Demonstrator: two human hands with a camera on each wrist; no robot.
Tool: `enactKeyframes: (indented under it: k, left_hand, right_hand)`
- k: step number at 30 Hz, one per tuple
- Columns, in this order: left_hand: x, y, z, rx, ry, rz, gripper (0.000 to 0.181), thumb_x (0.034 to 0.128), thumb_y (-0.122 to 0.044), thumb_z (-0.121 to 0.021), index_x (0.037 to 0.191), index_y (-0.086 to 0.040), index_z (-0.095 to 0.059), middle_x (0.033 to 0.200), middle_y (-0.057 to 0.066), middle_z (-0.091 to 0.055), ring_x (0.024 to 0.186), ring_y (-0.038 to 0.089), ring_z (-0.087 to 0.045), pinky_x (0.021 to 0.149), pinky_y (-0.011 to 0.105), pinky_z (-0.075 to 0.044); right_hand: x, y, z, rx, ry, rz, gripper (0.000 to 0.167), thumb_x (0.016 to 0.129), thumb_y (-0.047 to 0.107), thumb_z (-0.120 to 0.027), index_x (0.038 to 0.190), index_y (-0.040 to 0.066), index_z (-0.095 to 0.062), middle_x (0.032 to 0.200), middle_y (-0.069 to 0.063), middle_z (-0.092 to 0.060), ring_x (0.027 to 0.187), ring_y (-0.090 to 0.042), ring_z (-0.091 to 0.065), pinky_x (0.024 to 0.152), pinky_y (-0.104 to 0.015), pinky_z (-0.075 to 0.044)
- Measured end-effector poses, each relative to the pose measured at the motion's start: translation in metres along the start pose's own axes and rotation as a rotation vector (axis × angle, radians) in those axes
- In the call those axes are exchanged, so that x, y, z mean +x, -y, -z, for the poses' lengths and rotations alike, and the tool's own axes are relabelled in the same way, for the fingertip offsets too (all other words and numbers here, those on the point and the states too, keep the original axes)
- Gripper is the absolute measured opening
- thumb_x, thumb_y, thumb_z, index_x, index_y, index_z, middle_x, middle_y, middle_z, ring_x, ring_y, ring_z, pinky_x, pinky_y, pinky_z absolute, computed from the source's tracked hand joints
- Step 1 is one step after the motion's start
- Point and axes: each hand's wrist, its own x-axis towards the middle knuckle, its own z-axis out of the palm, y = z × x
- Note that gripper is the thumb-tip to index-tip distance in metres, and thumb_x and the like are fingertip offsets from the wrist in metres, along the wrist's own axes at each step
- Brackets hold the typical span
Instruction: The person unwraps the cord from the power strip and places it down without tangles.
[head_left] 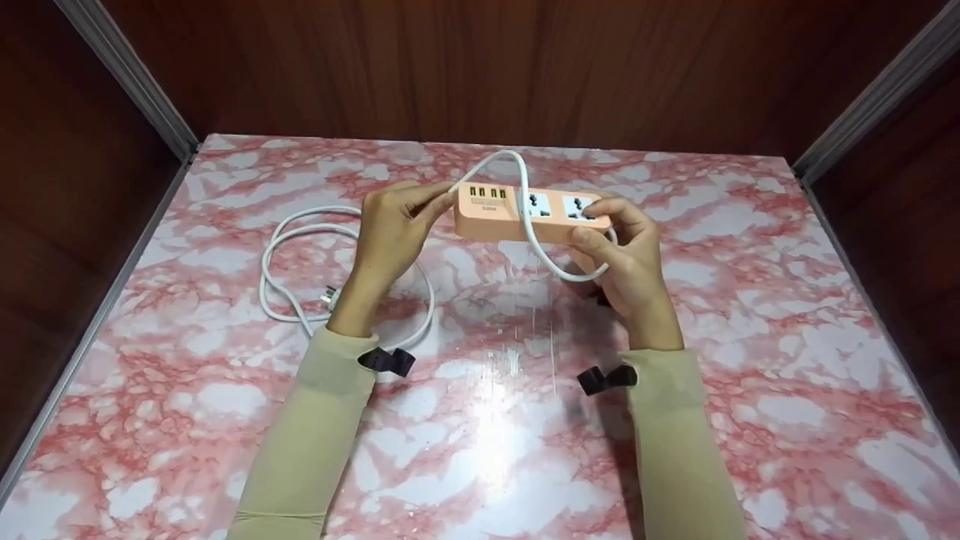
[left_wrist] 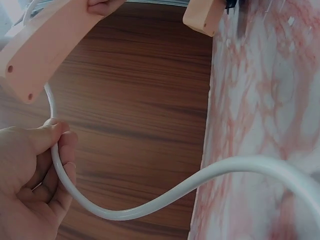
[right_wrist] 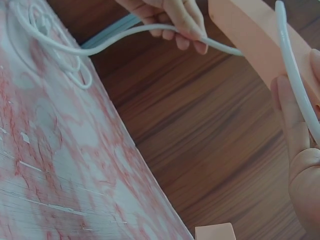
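A peach power strip (head_left: 491,225) with white sockets and several USB ports is held up above the table. My right hand (head_left: 634,247) grips its right end, thumb on the near side and fingers over the top face. The strip's white cord (head_left: 531,232) leaves that end, loops across the front and passes over the top toward the left. Beside the left end, my left hand (head_left: 394,225) pinches the cord between thumb and fingers; in the left wrist view the fingers (left_wrist: 67,145) curl behind it. The cord's plug (head_left: 328,295) lies on the table, partly hidden by the left wrist.
Loose coils of cord (head_left: 270,259) lie on the pink-and-white marbled table (head_left: 465,420) at the left. Dark wooden panels (head_left: 480,75) enclose the back and sides. A small peach block (left_wrist: 202,17) shows at the left wrist view's top edge; its kind is unclear.
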Motion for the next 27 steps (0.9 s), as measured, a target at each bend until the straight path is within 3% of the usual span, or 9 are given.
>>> enactKeyframes:
  k: [9,19,27]
  left_hand:
    - [0.002,-0.008,0.008,0.019,-0.065,-0.09,0.021,0.0978,-0.021,-0.078,0.114,-0.009,-0.084,0.083,0.006,-0.077,0.065,0.013,-0.051,0.062,0.024,-0.038]
    - [0.003,-0.011,0.017,0.007,-0.109,-0.089,0.019,0.0976,-0.019,-0.078,0.112,-0.008,-0.085,0.081,0.006,-0.074,0.066,0.01,-0.052,0.064,0.022,-0.037]
    - [0.003,-0.019,0.025,0.002,-0.103,-0.126,0.02,0.1006,-0.021,-0.075,0.113,-0.007,-0.084,0.085,0.007,-0.075,0.069,0.011,-0.052,0.065,0.022,-0.038]
  right_hand:
    - [-0.001,-0.001,0.003,-0.023,0.004,0.005,0.019,0.084,-0.006,-0.081,0.096,0.006,-0.075,0.113,-0.012,-0.066,0.097,-0.023,-0.064,0.076,-0.027,-0.059]
    - [-0.001,-0.001,0.002,-0.053,-0.017,0.018,0.019,0.082,-0.006,-0.082,0.097,0.002,-0.074,0.113,-0.013,-0.067,0.099,-0.024,-0.062,0.077,-0.028,-0.058]
    - [0.0,0.0,0.001,-0.045,-0.026,0.017,0.02,0.082,-0.009,-0.079,0.098,0.003,-0.075,0.111,-0.013,-0.066,0.1,-0.025,-0.062,0.078,-0.029,-0.058]
